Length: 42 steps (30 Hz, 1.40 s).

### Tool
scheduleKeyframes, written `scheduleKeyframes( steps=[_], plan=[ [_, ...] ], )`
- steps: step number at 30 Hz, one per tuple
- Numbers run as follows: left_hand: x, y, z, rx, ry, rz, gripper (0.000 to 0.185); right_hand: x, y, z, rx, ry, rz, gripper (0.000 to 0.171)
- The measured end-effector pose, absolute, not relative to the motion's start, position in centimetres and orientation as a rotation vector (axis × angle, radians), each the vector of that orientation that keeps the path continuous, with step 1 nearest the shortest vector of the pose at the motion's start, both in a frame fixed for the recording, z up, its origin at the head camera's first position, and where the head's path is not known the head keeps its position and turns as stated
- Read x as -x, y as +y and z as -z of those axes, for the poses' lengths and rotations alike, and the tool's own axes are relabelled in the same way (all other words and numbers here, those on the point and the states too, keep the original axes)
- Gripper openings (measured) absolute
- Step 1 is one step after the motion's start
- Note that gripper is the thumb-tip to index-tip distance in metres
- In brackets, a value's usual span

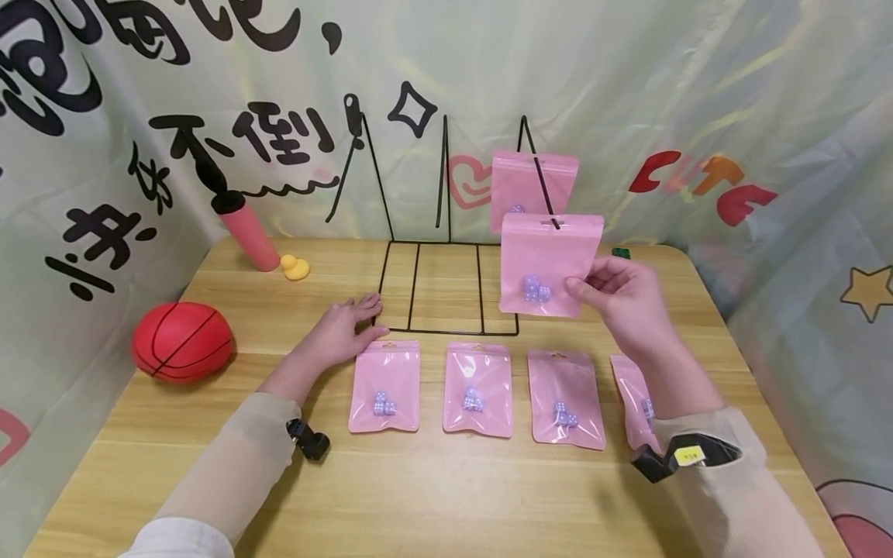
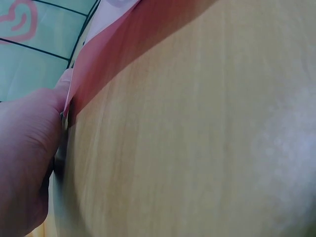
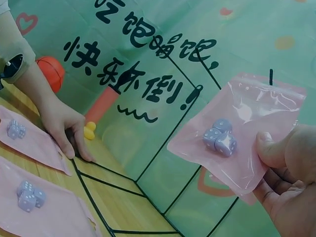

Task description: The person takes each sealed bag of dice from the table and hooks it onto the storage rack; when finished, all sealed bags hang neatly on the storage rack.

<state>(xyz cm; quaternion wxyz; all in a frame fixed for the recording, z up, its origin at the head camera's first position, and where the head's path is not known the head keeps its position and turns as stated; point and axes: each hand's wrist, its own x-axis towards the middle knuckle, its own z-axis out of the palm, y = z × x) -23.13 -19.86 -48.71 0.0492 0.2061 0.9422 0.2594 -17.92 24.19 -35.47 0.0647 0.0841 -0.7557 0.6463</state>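
My right hand (image 1: 631, 302) pinches the lower right edge of a pink zip bag (image 1: 544, 252) between thumb and fingers. Several lilac dice (image 3: 220, 138) show through its clear front. The bag's top hole is at the front end of the right hook (image 1: 543, 186) of a black wire rack (image 1: 449, 332). Another pink bag (image 1: 505, 180) hangs further back on this hook. My left hand (image 1: 336, 333) rests at the rack's front left corner, its fingers over the side wire and thumb by the front wire.
Several pink bags of dice (image 1: 384, 372) lie in a row before the rack; the rightmost is partly behind my right forearm. To the left are a red ball (image 1: 183, 342), a pink cylinder with a black top (image 1: 249, 236) and a yellow toy duck (image 1: 295, 268). A printed curtain (image 1: 614, 93) hangs behind.
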Motion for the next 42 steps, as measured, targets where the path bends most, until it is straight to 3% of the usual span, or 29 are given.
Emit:
scheduleKeyframes(
  steps=[20,42],
  plan=[
    [23.6,-20.1,49.3,-0.614,2.856,-0.797,0.064,21.6,23.1,35.4,-0.189,-2.189,-2.082,0.013],
    [23.4,-20.1,49.0,-0.593,2.858,-0.807,0.065,23.0,22.8,35.5,-0.154,-2.08,-2.196,0.01]
  ],
)
